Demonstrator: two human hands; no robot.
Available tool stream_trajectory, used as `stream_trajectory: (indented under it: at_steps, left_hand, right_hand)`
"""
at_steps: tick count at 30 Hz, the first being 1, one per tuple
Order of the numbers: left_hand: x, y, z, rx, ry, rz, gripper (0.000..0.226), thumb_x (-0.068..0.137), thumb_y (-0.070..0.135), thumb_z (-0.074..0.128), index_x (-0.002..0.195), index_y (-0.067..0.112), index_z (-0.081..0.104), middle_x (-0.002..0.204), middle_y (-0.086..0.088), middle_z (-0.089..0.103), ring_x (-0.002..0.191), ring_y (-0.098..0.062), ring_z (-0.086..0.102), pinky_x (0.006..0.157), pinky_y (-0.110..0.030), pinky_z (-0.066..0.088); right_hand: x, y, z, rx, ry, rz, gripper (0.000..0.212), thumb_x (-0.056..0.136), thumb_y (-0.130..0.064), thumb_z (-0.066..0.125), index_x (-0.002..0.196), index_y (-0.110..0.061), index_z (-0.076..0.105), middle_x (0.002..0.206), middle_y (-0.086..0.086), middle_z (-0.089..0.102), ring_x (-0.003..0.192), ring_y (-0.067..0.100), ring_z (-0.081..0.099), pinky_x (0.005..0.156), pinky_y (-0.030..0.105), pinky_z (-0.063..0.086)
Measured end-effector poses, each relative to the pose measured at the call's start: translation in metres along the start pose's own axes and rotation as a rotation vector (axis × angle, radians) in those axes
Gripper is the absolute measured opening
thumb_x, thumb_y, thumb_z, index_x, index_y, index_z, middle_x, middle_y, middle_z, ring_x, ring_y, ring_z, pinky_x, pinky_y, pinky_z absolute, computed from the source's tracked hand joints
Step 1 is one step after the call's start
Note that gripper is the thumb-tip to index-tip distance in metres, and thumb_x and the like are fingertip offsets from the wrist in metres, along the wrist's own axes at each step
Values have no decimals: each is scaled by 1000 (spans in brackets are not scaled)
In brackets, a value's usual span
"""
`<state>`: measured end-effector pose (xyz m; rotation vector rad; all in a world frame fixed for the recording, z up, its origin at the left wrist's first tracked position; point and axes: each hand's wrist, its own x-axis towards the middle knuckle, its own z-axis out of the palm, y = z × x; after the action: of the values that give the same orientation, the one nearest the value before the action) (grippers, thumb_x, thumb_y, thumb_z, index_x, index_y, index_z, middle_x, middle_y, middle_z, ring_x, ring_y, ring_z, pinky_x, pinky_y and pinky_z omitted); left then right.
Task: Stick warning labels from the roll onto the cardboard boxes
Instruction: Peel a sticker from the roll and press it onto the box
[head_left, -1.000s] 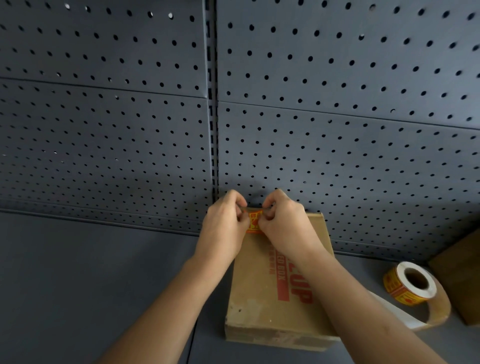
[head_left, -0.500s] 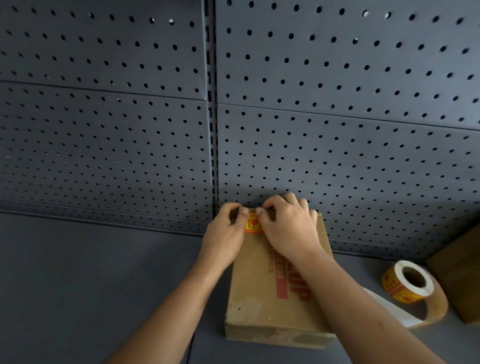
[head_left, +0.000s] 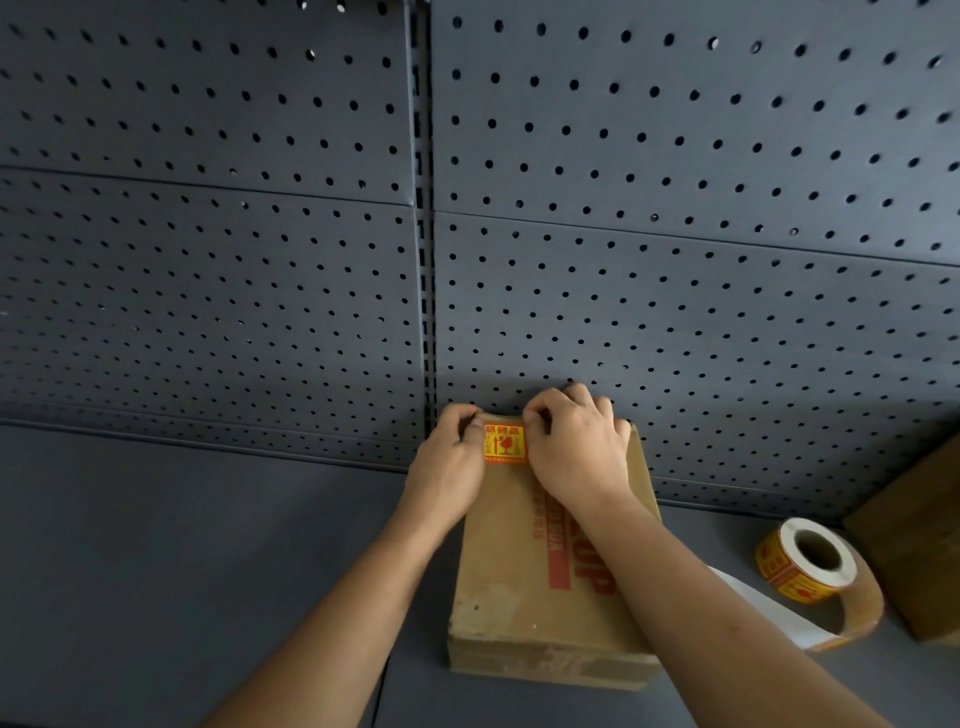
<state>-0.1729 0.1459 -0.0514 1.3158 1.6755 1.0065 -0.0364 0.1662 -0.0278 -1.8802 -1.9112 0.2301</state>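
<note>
A flat cardboard box (head_left: 519, 582) with red print lies on the dark shelf, its far end against the pegboard. A yellow and red warning label (head_left: 505, 443) lies flat on the box's far left corner. My left hand (head_left: 449, 467) is curled at the label's left edge, thumb against it. My right hand (head_left: 579, 452) rests on the box top, thumb and forefinger at the label's right edge, other fingers draped over the far rim. The label roll (head_left: 805, 564) stands to the right of the box, with a strip of backing paper (head_left: 779, 618) trailing from it.
A second cardboard box (head_left: 919, 540) sits at the right edge, just behind the roll. A dark perforated pegboard wall (head_left: 260, 260) rises right behind the boxes. The dark shelf surface (head_left: 182, 571) extends to the left.
The label, first pinched up between both hands above the box's far edge, now lies flat on the box top. My right hand's fingers have spread over the box's far rim.
</note>
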Motion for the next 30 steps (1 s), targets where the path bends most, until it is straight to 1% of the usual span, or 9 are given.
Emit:
stream_trajectory:
  at_steps: [4,8,11,15,18,22,24,26,30]
  left_hand:
    - [-6,-3,-2,-92,-60,-46,37,105,42,46,142,37,47,135,6,59,119,-14,55,94,-34,42]
    - [-10,0,-2,-87,-89,-33,42,108,37,40,150,34,40,145,6,51,119,-8,46,95,-29,33]
    - [-14,2,-4,-108,-97,-31,43,109,36,36,152,34,37,140,12,48,120,-4,41,98,-27,31]
    - [-24,4,-9,-206,-86,-122,40,106,50,37,140,34,52,135,10,60,122,-10,56,106,-37,42]
    - [-40,2,-18,-263,-150,-187,30,101,61,39,115,44,60,114,19,64,100,6,55,93,-32,38]
    - [-62,-16,-25,-265,-291,-281,52,87,79,48,131,51,57,130,24,62,123,-4,52,100,-38,32]
    - [-74,-18,-25,-266,-359,-307,51,85,78,51,130,55,56,126,28,66,125,-3,55,103,-36,33]
    - [-86,-16,-23,-250,-398,-260,40,91,69,50,127,54,59,116,30,70,114,2,61,90,-25,38]
    - [-102,-10,-19,-294,-330,-170,32,98,57,50,128,53,57,114,32,70,101,10,67,82,-20,45]
  right_hand:
    - [-1,-1,0,-45,-22,-10,26,97,-49,52,114,-33,65,120,-6,54,119,24,46,101,42,31]
    - [0,1,0,19,3,2,25,99,-25,48,113,-31,67,118,-5,57,116,24,47,98,40,31]
    - [1,2,-3,60,-20,1,30,99,-18,45,117,-29,67,121,-4,59,117,23,48,101,42,32]
    - [-2,13,-23,242,-55,-13,29,101,-18,44,122,-25,64,123,-4,58,117,20,54,102,42,46]
    - [-17,37,-46,339,-10,30,27,102,-23,49,127,-27,60,127,-7,55,118,12,55,93,29,46]
    - [-54,71,-61,424,-132,282,46,101,-44,50,144,-30,44,144,-4,49,125,17,53,97,39,48]
    - [-74,74,-59,510,-249,369,53,99,-50,52,147,-31,39,138,-6,56,115,15,60,91,38,50]
    - [-89,70,-57,586,-338,402,48,96,-54,54,139,-36,41,119,-12,67,101,10,68,85,35,54]
    - [-107,65,-58,681,-296,360,46,95,-50,58,134,-46,35,108,-17,70,90,3,72,82,31,58]
